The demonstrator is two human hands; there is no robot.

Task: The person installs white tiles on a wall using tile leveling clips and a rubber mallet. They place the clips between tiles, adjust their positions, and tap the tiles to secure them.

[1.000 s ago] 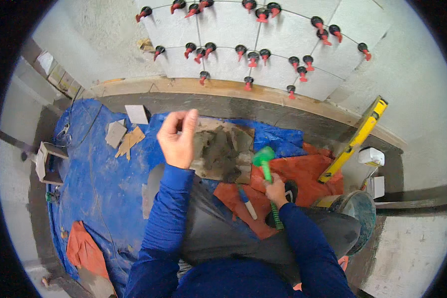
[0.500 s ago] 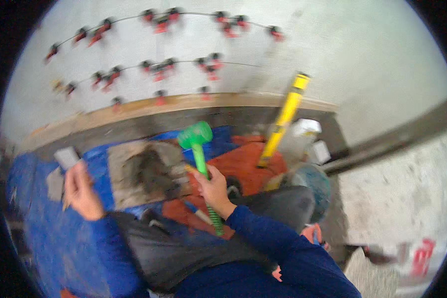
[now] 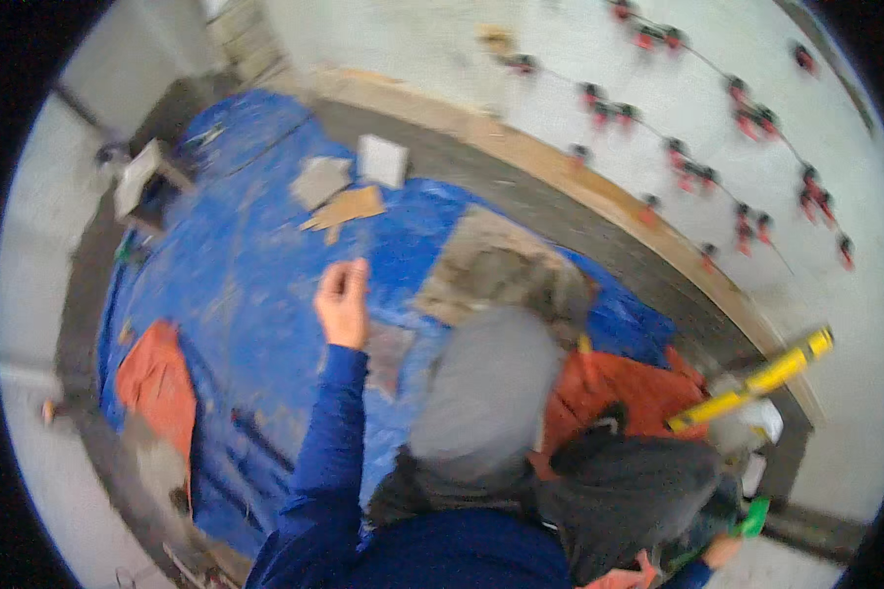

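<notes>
My left hand (image 3: 344,306) is raised over the blue tarp (image 3: 255,236) with its fingers curled together; whether anything small is pinched in them cannot be made out. Just beyond it lie a tan flat piece (image 3: 349,207), a grey angular tile (image 3: 321,182) and a white square tile (image 3: 382,160). Low at the right edge, partly cut off, my right hand (image 3: 724,552) grips a green mallet (image 3: 754,516), of which only a part shows. A board (image 3: 445,287) with a heap of grey mortar (image 3: 521,279) lies in front of my knees.
Black-and-red tile-levelling clips (image 3: 604,108) stand in rows on the wall slabs, above a wooden batten (image 3: 560,175). A yellow spirit level (image 3: 756,380) leans at right over an orange cloth (image 3: 609,393). A small stool-like stand (image 3: 149,187) stands far left, another orange cloth (image 3: 160,378) nearer.
My view has swung to the left, bringing more tarp into sight. My right hand has gone down to the lower right with the mallet. My left hand is now apart from the white tile.
</notes>
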